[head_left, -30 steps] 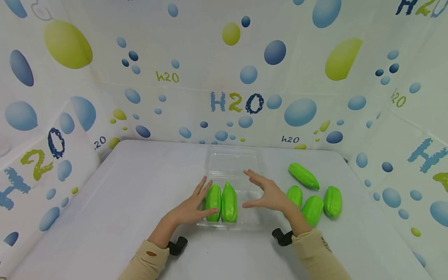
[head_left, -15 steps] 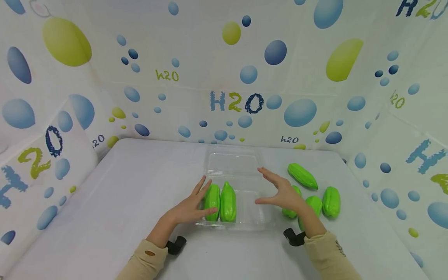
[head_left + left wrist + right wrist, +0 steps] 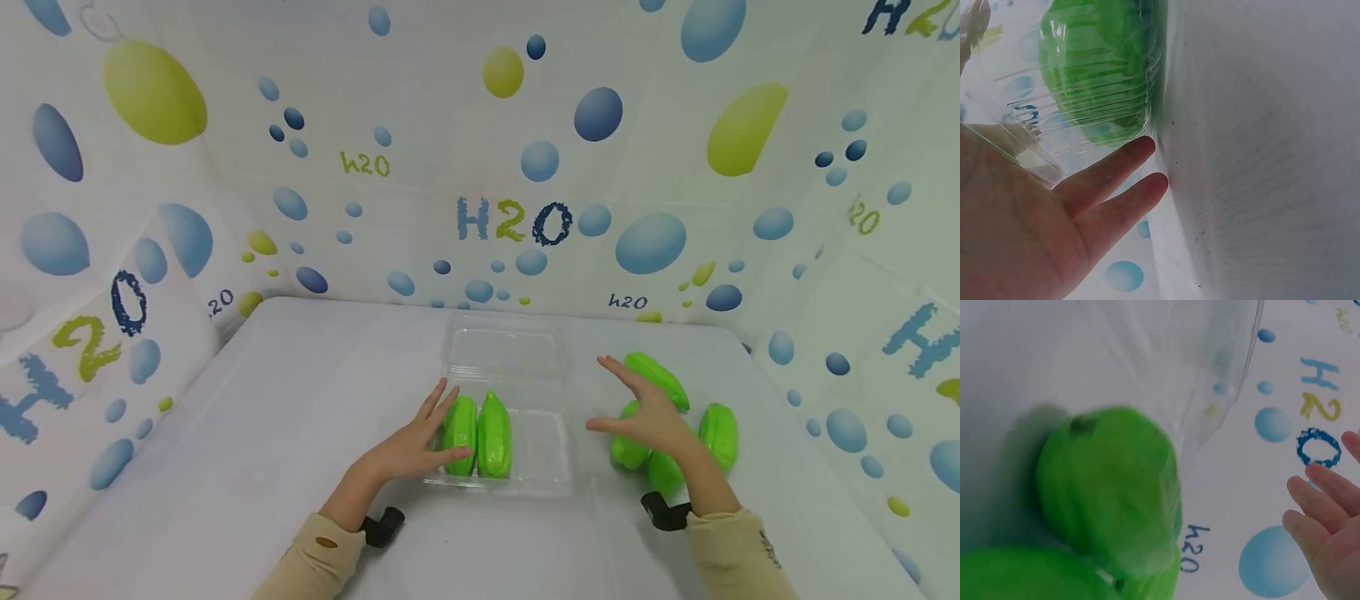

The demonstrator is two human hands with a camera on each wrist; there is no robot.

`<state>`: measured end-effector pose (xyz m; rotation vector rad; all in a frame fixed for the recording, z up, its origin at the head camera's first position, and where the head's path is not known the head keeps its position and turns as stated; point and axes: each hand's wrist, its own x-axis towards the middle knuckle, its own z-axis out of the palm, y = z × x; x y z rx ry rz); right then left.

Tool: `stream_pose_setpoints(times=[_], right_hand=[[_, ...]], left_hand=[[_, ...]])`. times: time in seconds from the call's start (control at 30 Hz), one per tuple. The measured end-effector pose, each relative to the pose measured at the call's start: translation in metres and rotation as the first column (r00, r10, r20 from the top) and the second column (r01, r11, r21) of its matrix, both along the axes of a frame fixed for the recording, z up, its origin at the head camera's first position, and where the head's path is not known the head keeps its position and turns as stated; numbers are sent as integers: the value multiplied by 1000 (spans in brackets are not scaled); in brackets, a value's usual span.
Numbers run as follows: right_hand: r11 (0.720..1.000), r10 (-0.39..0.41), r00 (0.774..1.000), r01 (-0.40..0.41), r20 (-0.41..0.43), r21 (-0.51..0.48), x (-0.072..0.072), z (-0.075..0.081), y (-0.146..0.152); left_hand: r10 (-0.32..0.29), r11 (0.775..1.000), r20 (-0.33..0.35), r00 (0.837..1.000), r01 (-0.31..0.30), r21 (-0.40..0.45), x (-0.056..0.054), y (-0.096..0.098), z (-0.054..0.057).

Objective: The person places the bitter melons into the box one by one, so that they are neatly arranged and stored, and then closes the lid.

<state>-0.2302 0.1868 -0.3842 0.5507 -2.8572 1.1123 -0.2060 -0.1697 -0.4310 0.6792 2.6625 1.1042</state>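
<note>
A clear plastic clamshell container lies unfolded on the white table, its lid laid back. Two bright green, ribbed, elongated fruits stand side by side in its left part: a left fruit and a right fruit. My left hand is at the container's left side, fingers extended and thumb over the left fruit. In the left wrist view, fingertips lie close to the ribbed plastic wall. My right hand, fingers spread and holding nothing, hovers above a loose green fruit right of the container.
More loose green fruits lie right of the container: a back fruit, a front fruit partly under my right forearm, and a right fruit. Behind the table hangs a patterned white curtain, which also covers both sides.
My right hand has moved right, from above the container's right part to over the loose fruits. My left hand has stayed at the container, and the two fruits inside have not moved.
</note>
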Motion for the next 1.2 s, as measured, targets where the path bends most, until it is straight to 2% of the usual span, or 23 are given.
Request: stream_pose_setpoints(times=[0.13,0.37,0.73,1.2], right_hand=[[999,-32,999,31,22,31,1,-1,13],[997,-44,999,45,-14,61,1,-2,26],[997,-57,998,57,0,56,4,7,38],[993,-87,994,82,59,81,12,-3,49]], left_hand=[[-2,1000,-2,1000,2,3,0,1,0],[-1,1000,-10,1000,1,2,1,-1,-1],[-17,1000,-21,1000,17,4,0,-1,0],[-19,1000,-17,1000,19,6,2,0,4]])
